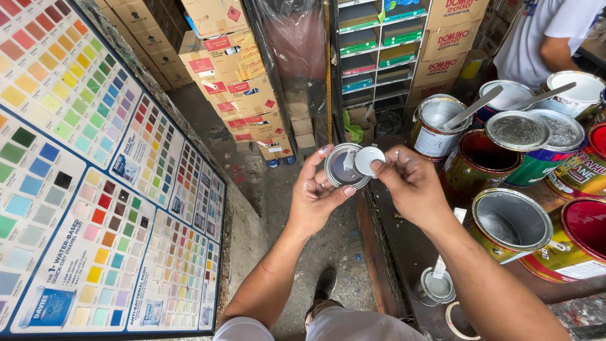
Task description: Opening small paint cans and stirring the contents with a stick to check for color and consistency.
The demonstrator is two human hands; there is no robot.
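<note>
My left hand grips a small round grey metal can at chest height, above the floor, while my right hand has its fingers pinched shut on a small white disc-shaped lid at its rim. Held only by fingertips, the lid could slip, or the tilted can spill, beside the open paint tins crowding the dark surface.

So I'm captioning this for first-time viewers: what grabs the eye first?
The colour chart fills the left side. At centre, the left hand holds a small tin while the right hand lifts a white disc at it. Open paint cans crowd the right.
</note>
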